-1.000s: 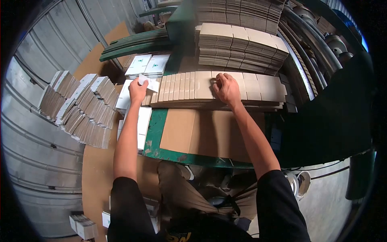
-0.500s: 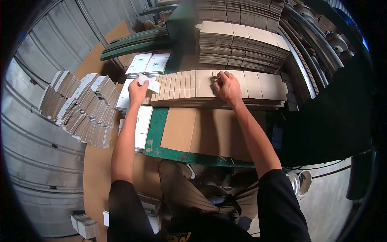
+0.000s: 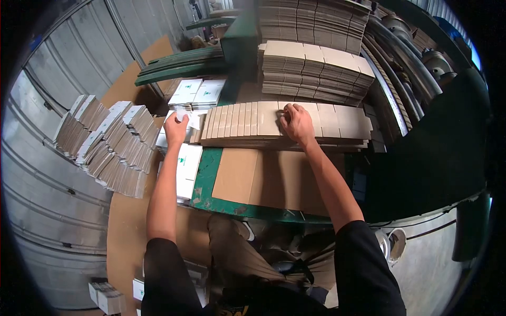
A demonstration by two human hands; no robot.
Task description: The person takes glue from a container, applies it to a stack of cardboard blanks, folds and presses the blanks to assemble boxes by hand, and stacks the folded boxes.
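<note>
My left hand [image 3: 175, 129] is closed in a pinch on a white card piece [image 3: 193, 121], beside the left end of a row of flat cardboard blanks [image 3: 242, 120]. These brown blanks overlap like steps on the left and lie flat, with slots, on the right. Over their flat part, my right hand [image 3: 298, 124] is curled, fingertips down at the top sheet; whatever is between its fingers is hidden. White blanks with a green print [image 3: 188, 163] lie below my left hand, partly behind the forearm.
Behind the row rises a tall stack of brown blanks [image 3: 316, 68]. Bundles of card [image 3: 113, 139] lean at the left. A brown sheet [image 3: 263, 176] covers part of the green table [image 3: 206, 174]. Metal rollers [image 3: 408, 63] run along the right.
The view has tilted slightly, so the table sits lower in the picture. My left hand still pinches the white piece, which has turned a little. My right hand stays over the blanks.
</note>
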